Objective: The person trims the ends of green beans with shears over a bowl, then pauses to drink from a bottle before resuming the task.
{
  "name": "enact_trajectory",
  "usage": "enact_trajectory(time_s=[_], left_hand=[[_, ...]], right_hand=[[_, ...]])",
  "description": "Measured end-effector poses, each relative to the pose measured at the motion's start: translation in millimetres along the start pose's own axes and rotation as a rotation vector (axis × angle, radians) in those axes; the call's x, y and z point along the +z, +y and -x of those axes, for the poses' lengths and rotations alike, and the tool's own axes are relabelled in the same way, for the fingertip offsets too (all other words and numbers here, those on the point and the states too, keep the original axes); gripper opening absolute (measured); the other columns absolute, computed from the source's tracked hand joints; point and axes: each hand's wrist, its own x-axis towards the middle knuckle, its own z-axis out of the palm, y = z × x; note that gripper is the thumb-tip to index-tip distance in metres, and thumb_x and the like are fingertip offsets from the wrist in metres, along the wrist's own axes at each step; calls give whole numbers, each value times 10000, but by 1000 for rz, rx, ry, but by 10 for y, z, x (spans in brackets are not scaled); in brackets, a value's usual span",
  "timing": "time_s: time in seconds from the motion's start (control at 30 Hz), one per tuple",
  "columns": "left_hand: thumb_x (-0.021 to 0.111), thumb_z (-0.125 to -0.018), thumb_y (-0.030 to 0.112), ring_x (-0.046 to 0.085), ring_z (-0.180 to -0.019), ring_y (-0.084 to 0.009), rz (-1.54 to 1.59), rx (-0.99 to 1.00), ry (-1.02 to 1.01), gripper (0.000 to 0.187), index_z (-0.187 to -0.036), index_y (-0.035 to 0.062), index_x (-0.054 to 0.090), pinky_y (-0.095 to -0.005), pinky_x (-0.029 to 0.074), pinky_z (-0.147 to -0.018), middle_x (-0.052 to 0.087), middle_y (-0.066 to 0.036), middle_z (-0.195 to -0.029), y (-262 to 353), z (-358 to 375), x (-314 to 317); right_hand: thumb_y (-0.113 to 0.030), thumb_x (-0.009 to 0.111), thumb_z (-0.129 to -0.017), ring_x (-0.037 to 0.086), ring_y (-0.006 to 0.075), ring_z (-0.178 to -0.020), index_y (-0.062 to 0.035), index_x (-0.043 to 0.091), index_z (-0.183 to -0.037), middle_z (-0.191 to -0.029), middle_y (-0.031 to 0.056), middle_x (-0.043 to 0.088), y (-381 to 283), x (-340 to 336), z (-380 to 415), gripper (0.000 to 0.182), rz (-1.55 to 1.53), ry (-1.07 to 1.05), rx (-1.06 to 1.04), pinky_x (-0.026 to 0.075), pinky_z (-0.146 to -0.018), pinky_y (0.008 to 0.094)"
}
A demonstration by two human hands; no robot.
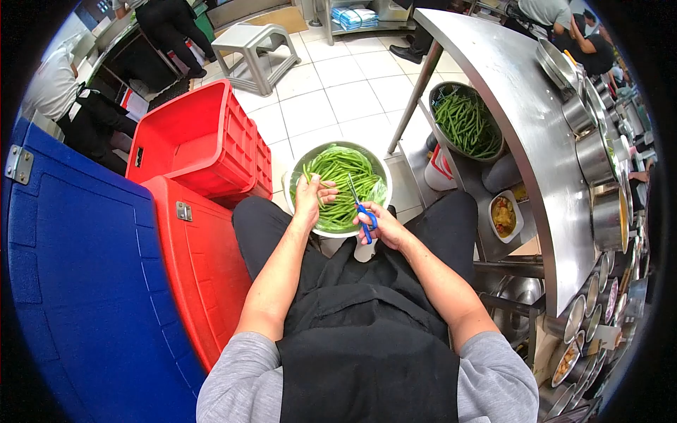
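While left hand (311,195) grasps green beans (338,173) in bowl (290,185), right hand (381,227) grip closed round scissors (361,209).

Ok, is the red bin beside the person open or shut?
Open: the red bin's lid is tipped up and back, showing its ribbed underside, hinged to the body.

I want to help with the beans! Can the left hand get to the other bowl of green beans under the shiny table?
Probably not from here. The left hand rests on the near bowl; the second bowl sits farther off to the right, beyond the table leg and the right hand holding scissors.
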Motion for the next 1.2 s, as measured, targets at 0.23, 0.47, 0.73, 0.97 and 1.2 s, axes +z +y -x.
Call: enact_trajectory(time_s=[0.23,0.47,0.73,0.97,1.2], left_hand=[[485,-1029,242,675,-888,-286,166,-9,-99,164,-1060,86,445,-389,588,-781,633,-210,-1041,12,73,71],[521,-1014,249,675,-916,-288,110,-18,-208,197,-1087,79,453,-408,580,-818,639,-192,-1048,-30,127,132],[501,-1022,238,668,-1002,-341,158,-58,-218,176,-1103,91,448,-428,578,-865,632,-186,-1048,-24,166,145],[526,-1013,251,667,-1009,-329,121,-46,-218,213,-1114,82,447,-412,580,-863,621,-184,-1060,-4,174,146],[522,-1016,265,673,-977,-312,105,-35,-189,226,-1117,79,443,-401,585,-841,629,-170,-1032,-17,161,144]], right_hand=[[-314,633,-951,654,177,-702,-130,439,-1296,-1004,57,610,9,93,36,437,-101,-89,14,591,-608,338],[-303,652,-941,650,171,-703,-99,427,-1319,-1026,68,608,22,95,16,485,-109,-88,-60,589,-605,327],[-302,676,-925,641,165,-705,-77,399,-1365,-1053,73,596,8,82,20,566,-78,-81,-89,583,-602,316],[-279,659,-936,644,159,-688,-106,445,-1316,-1035,50,600,4,73,17,469,-48,-47,-73,566,-596,308],[-261,666,-934,639,149,-670,-104,446,-1323,-1033,44,603,38,83,-5,473,35,-27,-89,558,-573,290]])
